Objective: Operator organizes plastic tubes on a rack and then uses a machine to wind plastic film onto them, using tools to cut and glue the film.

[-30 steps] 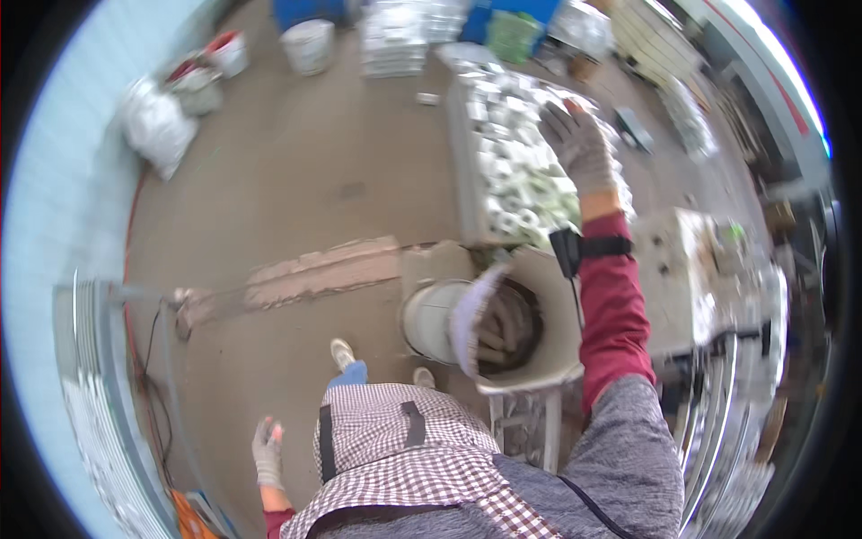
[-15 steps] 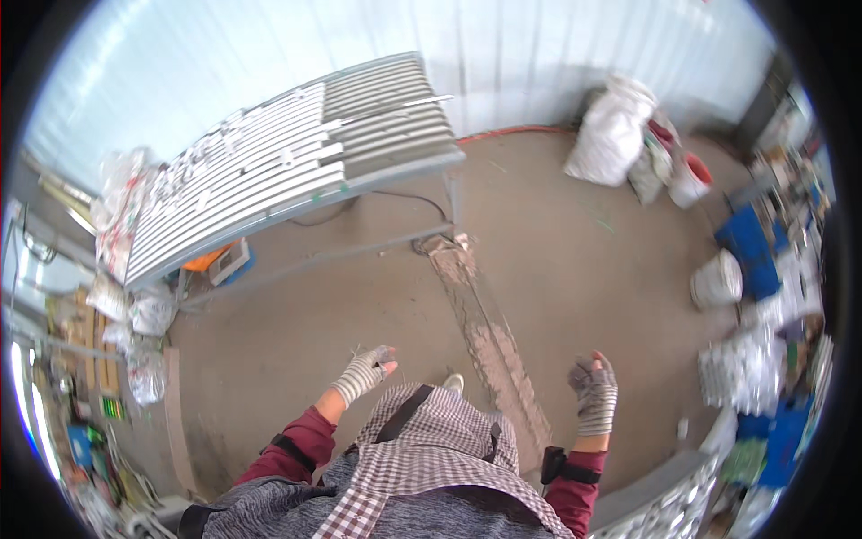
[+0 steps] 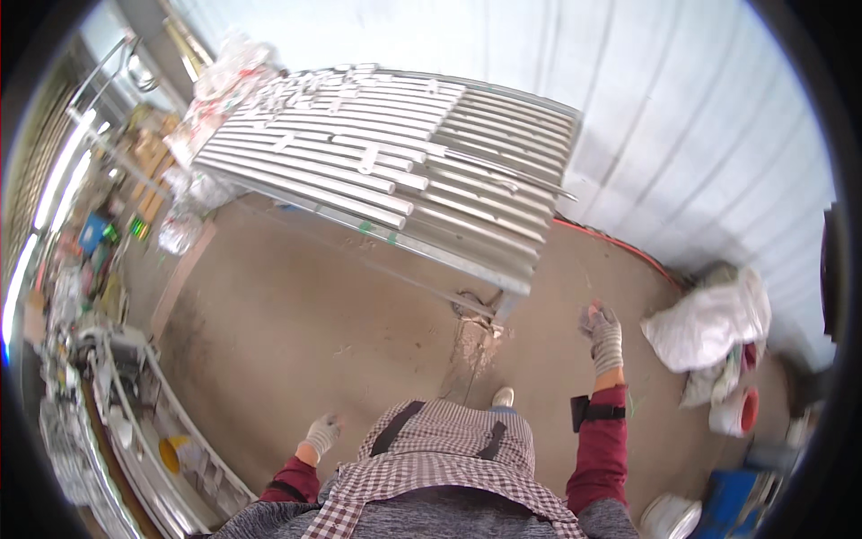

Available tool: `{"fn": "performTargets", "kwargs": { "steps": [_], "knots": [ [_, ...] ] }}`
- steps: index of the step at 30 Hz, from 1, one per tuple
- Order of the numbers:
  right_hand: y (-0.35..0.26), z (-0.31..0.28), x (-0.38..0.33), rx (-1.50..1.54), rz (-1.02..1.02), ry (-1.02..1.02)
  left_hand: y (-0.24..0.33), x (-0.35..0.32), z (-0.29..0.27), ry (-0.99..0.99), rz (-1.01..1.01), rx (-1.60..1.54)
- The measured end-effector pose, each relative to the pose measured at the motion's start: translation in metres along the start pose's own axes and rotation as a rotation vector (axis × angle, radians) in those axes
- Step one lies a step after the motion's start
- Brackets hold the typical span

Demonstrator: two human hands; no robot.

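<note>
My left hand (image 3: 321, 434), in a striped knit glove with bare fingertips, hangs low beside the checked apron (image 3: 440, 433). Its fingers are loosely bent with nothing visible in them. My right hand (image 3: 603, 331), gloved alike, is raised ahead of me over the floor, its fingers half curled and no object in it. The nearest thing to it is the right corner of a metal table (image 3: 514, 284), which it does not touch. Rows of white tubes (image 3: 359, 193) lie across the left part of that table, with small white pieces on top. A thin metal rod (image 3: 512, 171) rests over its bare slats.
A white sack (image 3: 709, 323) and a red-and-white bucket (image 3: 734, 411) stand to the right, near a blue crate (image 3: 732, 505). On the left is a metal-framed machine (image 3: 153, 449). An orange-red hose (image 3: 620, 242) runs along the wall. A rough strip (image 3: 471, 355) crosses the floor.
My view has turned right and come closer to the table. My right hand has swung forward and up; my left hand has dropped back and down.
</note>
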State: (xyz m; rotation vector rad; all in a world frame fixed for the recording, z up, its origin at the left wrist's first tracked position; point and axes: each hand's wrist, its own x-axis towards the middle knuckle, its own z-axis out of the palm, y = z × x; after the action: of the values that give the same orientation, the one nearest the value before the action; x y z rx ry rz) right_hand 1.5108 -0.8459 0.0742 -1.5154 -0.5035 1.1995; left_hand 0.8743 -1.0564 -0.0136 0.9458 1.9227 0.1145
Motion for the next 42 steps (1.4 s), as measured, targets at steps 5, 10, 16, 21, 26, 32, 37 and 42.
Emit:
{"fn": "performTargets", "kwargs": {
  "steps": [5, 10, 16, 21, 26, 32, 37, 42],
  "knots": [
    [0.001, -0.048, 0.255, -0.951, -0.436, -0.182, -0.004, -0.044, 0.079, -0.331, 0.128, -0.350],
    [0.054, -0.090, 0.351, -0.841, -0.301, -0.261, 0.092, -0.083, 0.123, -0.196, -0.007, 0.200],
    [-0.069, 0.114, 0.344, -1.248, -0.402, -0.049, 0.210, -0.072, 0.154, 0.140, -0.215, -0.362],
    [-0.041, 0.057, 0.468, -1.309, -0.325, -0.277, 0.361, -0.089, 0.177, 0.274, -0.072, -0.914],
    [-0.076, 0.074, 0.482, -0.755, 0.306, -0.509, 0.404, -0.138, 0.264, 0.359, -0.252, -1.004],
    [-0.301, 0.113, 0.351, -0.006, 0.262, -1.169, 0.416, -0.112, 0.273, 0.456, 0.028, -0.834],
    [-0.346, 0.166, 0.242, 0.451, 0.189, -1.797, 0.586, -0.078, 0.128, 0.258, 0.300, -1.094],
    [-0.282, 0.202, 0.074, 0.381, 0.623, -2.168, 0.617, -0.113, 0.058, 0.032, 0.688, -1.460]
  ]
}}
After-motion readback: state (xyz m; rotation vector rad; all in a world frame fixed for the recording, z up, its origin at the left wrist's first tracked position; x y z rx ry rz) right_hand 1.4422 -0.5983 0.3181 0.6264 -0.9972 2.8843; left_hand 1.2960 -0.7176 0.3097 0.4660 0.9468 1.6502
